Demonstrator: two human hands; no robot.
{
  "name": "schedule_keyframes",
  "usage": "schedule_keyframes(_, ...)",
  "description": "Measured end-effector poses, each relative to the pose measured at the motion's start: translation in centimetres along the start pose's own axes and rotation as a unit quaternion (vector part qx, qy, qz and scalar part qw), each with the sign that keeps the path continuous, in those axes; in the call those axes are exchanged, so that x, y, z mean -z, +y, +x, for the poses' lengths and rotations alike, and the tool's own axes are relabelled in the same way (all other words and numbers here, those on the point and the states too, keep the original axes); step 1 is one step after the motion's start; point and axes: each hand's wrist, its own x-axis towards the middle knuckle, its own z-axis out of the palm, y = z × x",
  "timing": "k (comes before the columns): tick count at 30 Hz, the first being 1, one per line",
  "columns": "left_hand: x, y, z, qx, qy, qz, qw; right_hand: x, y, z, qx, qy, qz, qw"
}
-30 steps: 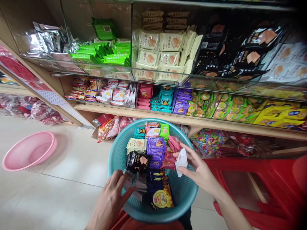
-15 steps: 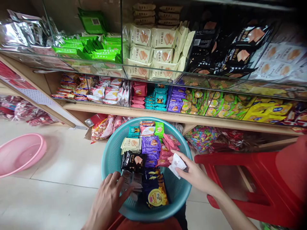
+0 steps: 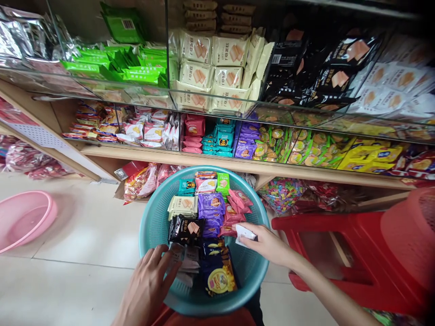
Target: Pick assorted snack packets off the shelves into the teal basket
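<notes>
A teal plastic basket (image 3: 145, 235) holds snack packets sorted into groups by colour. My right hand (image 3: 262, 242), over the basket's right side, grips a small white snack packet (image 3: 244, 233) between thumb and fingers. At the lower left, my left hand (image 3: 149, 276) has its thumb and fingers apart, resting at the whitish-grey packets (image 3: 190, 259) and partly covering them. Beyond those lies a black packet (image 3: 185, 228), with cream packets (image 3: 183, 204) behind it. Purple packets (image 3: 211, 203), pink packets (image 3: 238, 203) and dark blue packets (image 3: 219, 271) fill the middle and right.
Glass-fronted shelves of bagged snacks (image 3: 227, 81) stand across the far side. A red plastic stool (image 3: 340, 222) is close on the right. On the tiled floor at left sits a pink basin (image 3: 30, 222). Bags of colourful wrapped sweets (image 3: 282, 194) lie under the shelf.
My right hand has turned and dropped slightly with the white packet, whose visible side looks narrower. My left hand stays at the whitish-grey packets. The view has shifted a little.
</notes>
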Motion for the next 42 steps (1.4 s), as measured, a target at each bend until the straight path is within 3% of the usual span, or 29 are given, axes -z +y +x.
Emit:
schedule_keyframes(5,0.2,-0.1,0.2,-0.002,-0.005,-0.014,1.0,-0.1,0.4,-0.4,0.105,-0.033,-0.038,0.993)
schedule_keyframes(13,0.2,-0.3,0.2,-0.035,0.004,0.01,0.999,0.2,0.7,-0.5,0.16,-0.112,-0.118,0.974)
schedule_keyframes(18,0.1,-0.3,0.1,-0.02,-0.005,0.002,1.0,-0.4,0.7,0.5,0.168,-0.157,-0.193,0.954)
schedule_keyframes(30,-0.2,-0.4,0.0,-0.003,-0.01,-0.013,1.0,-1.8,0.9,1.6,0.152,-0.155,-0.305,0.927)
schedule_keyframes(42,-0.4,-0.7,-0.1,-0.001,0.039,-0.044,0.998,-1.3,0.4,1.4,0.131,-0.202,-0.301,0.923)
